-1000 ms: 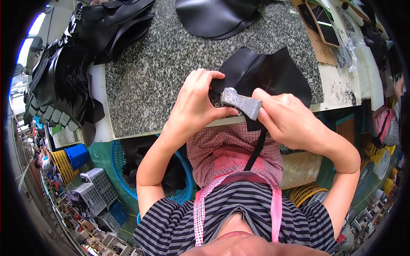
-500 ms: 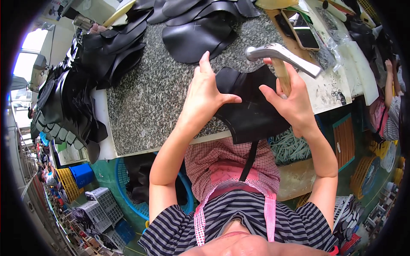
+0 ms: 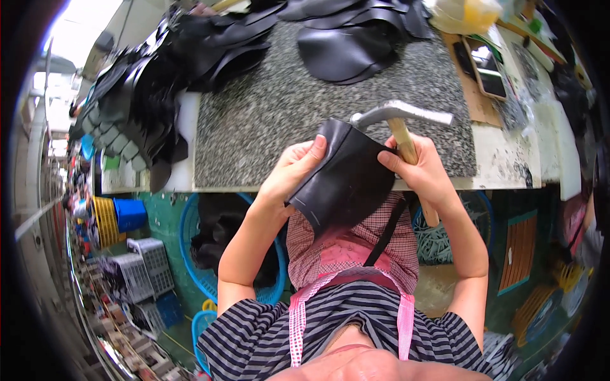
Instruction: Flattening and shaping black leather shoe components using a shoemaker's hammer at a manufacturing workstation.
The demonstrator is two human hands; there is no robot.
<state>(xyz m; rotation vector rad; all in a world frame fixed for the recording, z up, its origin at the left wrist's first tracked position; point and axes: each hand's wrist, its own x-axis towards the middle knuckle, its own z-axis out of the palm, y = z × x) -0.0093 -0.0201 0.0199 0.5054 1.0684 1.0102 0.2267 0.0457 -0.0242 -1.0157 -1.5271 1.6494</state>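
A black leather piece (image 3: 349, 178) is held up at the table's near edge, tilted, with its lower end hanging over my lap. My left hand (image 3: 293, 168) is closed on its left side, the thumb lying on top. My right hand (image 3: 422, 168) grips a hammer (image 3: 405, 141) by its wooden handle, the metal head pointing away from me. The thumb of that hand also presses on the right edge of the leather. Beyond it, a rounded black leather piece (image 3: 343, 54) lies on the speckled stone slab (image 3: 254, 120).
Heaps of black leather pieces (image 3: 136, 89) cover the table's left side and far edge. At the far right lie a phone (image 3: 486, 66) and clear plastic. Below the table stand a blue basket (image 3: 190, 254) with dark pieces and another holding pale strips (image 3: 435, 241).
The leather piece has been lifted off the slab toward me, and my left hand, open before, has closed on it. The hammer has come lower, and my right thumb now meets the leather.
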